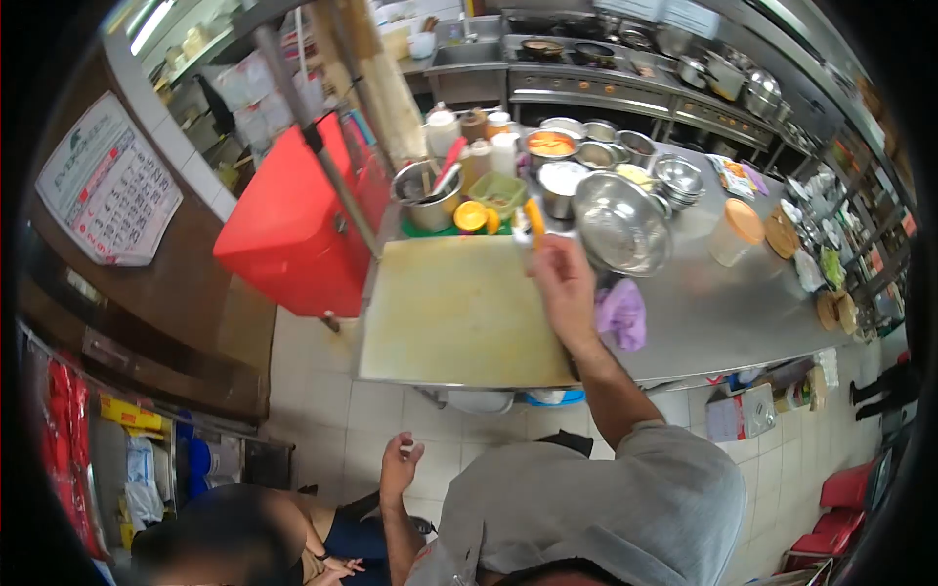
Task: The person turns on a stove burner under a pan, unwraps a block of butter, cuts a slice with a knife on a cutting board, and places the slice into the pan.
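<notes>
My right hand (565,278) reaches over the right back edge of the pale cutting board (454,317). Its fingers are pinched at the lower end of an orange-yellow elongated piece (534,217), whose exact kind I cannot tell. Just left of it are a cut orange half (471,217) and a green plastic container (499,192). A large steel bowl (622,225) stands tilted to the right of this hand, with a purple cloth (621,314) below it. My left hand (401,463) hangs low in front of the table, fingers loosely curled and apart, holding nothing.
A steel pot with utensils (427,200), squeeze bottles (503,153) and several food tins line the table's back. An orange-lidded tub (735,232) stands right. A red box (303,220) is left of the board. Another person (230,537) is at the lower left.
</notes>
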### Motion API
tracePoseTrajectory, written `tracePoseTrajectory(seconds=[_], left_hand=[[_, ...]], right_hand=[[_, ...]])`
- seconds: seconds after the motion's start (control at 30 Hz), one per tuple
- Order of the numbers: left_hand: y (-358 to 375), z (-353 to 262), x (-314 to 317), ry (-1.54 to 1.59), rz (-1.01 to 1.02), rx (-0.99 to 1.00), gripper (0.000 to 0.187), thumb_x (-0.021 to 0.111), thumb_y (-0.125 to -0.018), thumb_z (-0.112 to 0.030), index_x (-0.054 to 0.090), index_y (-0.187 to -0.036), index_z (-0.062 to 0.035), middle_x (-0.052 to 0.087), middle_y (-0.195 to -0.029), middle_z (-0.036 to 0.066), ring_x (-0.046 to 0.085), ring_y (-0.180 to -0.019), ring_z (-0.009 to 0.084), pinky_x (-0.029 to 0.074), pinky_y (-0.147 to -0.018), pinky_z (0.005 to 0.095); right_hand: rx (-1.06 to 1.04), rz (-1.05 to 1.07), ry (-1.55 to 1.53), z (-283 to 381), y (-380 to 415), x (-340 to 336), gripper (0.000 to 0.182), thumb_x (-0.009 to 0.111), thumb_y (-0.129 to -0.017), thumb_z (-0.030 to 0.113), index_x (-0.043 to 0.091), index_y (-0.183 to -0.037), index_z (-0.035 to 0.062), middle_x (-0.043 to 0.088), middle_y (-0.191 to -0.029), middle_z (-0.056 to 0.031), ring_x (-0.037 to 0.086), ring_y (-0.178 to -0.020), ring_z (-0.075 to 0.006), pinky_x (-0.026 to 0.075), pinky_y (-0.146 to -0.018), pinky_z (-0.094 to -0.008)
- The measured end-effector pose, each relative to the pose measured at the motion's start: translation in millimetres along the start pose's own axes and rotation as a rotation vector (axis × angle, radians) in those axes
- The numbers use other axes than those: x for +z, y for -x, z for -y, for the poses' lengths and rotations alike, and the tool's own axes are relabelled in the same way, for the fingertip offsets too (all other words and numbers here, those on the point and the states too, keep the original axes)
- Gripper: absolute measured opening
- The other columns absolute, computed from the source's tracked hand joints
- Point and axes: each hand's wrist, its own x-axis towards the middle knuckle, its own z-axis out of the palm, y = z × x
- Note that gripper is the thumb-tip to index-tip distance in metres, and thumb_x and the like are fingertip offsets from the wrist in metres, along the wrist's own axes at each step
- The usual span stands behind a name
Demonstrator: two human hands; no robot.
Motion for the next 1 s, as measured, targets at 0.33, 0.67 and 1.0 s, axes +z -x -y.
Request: tracePoseTrajectory(seconds=[0.33,0.67,1.0], left_hand=[[-56.3,10.2,-119.7,0.19,-0.123,0.029,0.035,0.067,-0.082,-0.016,0.055,-0.112,-0.002,0.055,-0.102,0.009,0.056,-0.077,0.0173,0.047,-0.068,0.0279],[-119.1,59.8,-280.5,0.267,-0.265,-0.184,0.036,0.065,-0.081,-0.013,0.054,-0.113,-0.0002,0.055,-0.103,0.009,0.055,-0.079,0.014,0.047,-0.069,0.027],[-220.1,172.7,-431.9,0.248,-0.261,-0.38,0.036,0.064,-0.082,-0.012,0.053,-0.114,0.0002,0.057,-0.105,0.008,0.057,-0.084,0.0144,0.047,-0.074,0.0282]], right_hand=[[-0.123,0.935,0.202,-81.9,50.8,246.5,0.02,0.06,-0.083,0.008,0.057,-0.103,0.003,0.055,-0.088,-0.011,0.058,-0.077,-0.0244,0.047,-0.065,-0.0314],[-0.102,0.879,-0.01,-150.0,-4.7,457.6,0.018,0.061,-0.082,0.006,0.057,-0.099,0.0015,0.054,-0.083,-0.0107,0.059,-0.072,-0.0231,0.048,-0.064,-0.0314],[-0.057,0.948,0.063,-198.9,-12.6,637.2,0.02,0.06,-0.083,0.01,0.057,-0.101,0.0039,0.054,-0.092,-0.0113,0.059,-0.077,-0.0256,0.048,-0.069,-0.0345]])
